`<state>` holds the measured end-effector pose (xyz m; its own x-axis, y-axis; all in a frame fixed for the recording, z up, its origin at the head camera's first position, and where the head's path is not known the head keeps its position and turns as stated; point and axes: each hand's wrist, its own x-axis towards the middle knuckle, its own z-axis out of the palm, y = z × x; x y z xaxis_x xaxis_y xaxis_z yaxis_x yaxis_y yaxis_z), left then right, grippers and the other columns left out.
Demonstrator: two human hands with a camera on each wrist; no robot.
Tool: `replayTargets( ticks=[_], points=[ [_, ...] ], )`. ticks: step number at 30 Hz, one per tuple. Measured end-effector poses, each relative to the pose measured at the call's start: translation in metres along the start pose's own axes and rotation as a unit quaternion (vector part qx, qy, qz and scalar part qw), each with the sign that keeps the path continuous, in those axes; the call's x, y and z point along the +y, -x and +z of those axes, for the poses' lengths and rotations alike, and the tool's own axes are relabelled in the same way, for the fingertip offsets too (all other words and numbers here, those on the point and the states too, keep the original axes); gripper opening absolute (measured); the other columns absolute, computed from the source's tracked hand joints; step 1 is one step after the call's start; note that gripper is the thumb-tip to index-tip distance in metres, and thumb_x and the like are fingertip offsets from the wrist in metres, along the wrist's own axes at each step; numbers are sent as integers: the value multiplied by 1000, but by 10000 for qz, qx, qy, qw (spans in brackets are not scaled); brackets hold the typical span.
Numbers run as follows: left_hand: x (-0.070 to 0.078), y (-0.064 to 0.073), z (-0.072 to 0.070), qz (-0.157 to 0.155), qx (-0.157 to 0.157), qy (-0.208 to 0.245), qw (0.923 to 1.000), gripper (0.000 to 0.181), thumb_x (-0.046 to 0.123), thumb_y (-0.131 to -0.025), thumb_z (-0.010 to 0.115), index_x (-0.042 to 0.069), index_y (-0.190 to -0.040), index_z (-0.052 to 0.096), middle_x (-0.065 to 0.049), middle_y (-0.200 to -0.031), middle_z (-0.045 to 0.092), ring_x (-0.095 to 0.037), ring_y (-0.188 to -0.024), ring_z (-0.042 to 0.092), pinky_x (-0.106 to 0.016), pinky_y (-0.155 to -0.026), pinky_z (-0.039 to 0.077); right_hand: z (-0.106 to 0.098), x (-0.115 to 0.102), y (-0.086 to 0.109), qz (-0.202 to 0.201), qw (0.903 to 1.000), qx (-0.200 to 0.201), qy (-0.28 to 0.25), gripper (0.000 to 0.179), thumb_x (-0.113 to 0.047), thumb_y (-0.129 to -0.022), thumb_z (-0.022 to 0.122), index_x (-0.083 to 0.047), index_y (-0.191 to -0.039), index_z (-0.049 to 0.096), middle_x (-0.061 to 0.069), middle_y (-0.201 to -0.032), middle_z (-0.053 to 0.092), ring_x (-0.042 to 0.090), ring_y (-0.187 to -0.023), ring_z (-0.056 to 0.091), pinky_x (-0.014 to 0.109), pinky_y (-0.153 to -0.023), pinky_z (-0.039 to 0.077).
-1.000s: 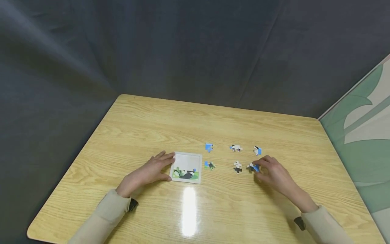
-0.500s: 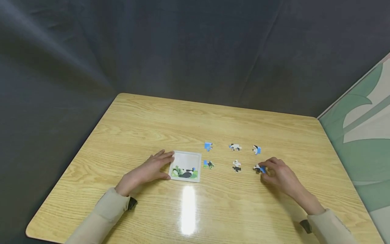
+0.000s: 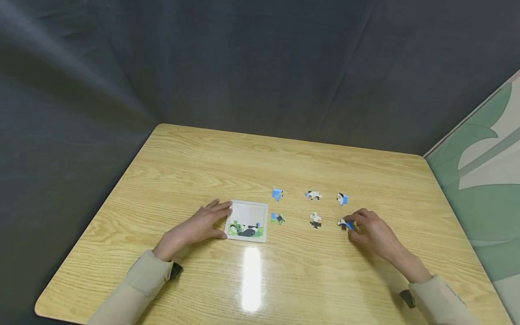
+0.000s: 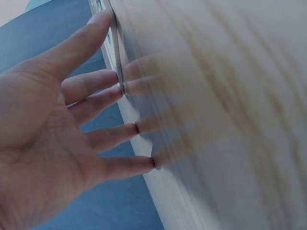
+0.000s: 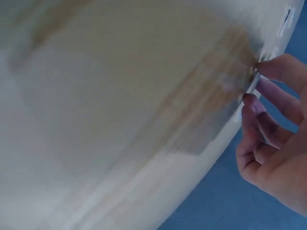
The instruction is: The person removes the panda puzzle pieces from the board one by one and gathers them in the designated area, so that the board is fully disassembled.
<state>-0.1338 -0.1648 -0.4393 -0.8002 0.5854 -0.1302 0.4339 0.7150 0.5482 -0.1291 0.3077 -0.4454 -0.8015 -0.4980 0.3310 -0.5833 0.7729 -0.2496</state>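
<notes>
At the left side of a small white-framed puzzle tray (image 3: 246,202), my left hand (image 3: 199,225) rests with fingers spread and nearly straight, thumb and fingertips at its edge. The left wrist view shows this palm (image 4: 43,143) with fingertips on the table beside the tray. A strip of panda and green picture (image 3: 246,230) fills the tray's near part; the rest is bare white. Farther right, my right hand (image 3: 373,234) pinches a black, white and blue puzzle piece (image 3: 343,224) low over the table. In the right wrist view, the fingers (image 5: 276,67) mostly hide it.
Several loose puzzle pieces lie between tray and right hand: a blue one (image 3: 277,194), a green and blue one (image 3: 278,219), a panda-eyes one (image 3: 313,195), a black-and-white one (image 3: 315,220) and a blue-and-white one (image 3: 342,198). Dark curtain (image 3: 260,67) hangs behind the wooden table (image 3: 203,153).
My right hand has slid a little to the right with the pinched puzzle piece, away from the black-and-white one, then stayed almost still. My left hand keeps its place at the tray.
</notes>
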Motion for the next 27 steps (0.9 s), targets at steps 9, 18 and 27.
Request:
replayTargets(
  ticks=[9, 18, 27],
  points=[
    [0, 0, 0, 14, 15, 22, 10000, 71, 24, -84, 74, -1, -142, 44, -15, -156, 27, -44, -143, 14, -72, -105, 16, -7, 0, -4, -143, 9988, -441, -171, 33, 7, -71, 79, -1, -101, 71, 7, -93, 62, 17, -75, 55, 29, -59, 50],
    [1, 1, 0, 42, 62, 40, 10000, 70, 24, -83, 74, -2, -141, 45, -15, -155, 28, -45, -142, 14, -72, -105, 16, -9, 0, -6, -228, 9978, -556, -297, 34, 9, -70, 79, 1, -102, 70, 9, -93, 61, 17, -74, 55, 27, -59, 50],
    [-2, 0, 1, 17, 18, 102, 9999, 71, 25, -84, 74, 0, -143, 44, -14, -156, 27, -43, -143, 13, -71, -106, 14, -11, -4, -8, -87, 9984, -526, -209, 39, 9, -69, 80, 3, -106, 68, 11, -94, 63, 23, -79, 59, 32, -62, 52]
  ],
)
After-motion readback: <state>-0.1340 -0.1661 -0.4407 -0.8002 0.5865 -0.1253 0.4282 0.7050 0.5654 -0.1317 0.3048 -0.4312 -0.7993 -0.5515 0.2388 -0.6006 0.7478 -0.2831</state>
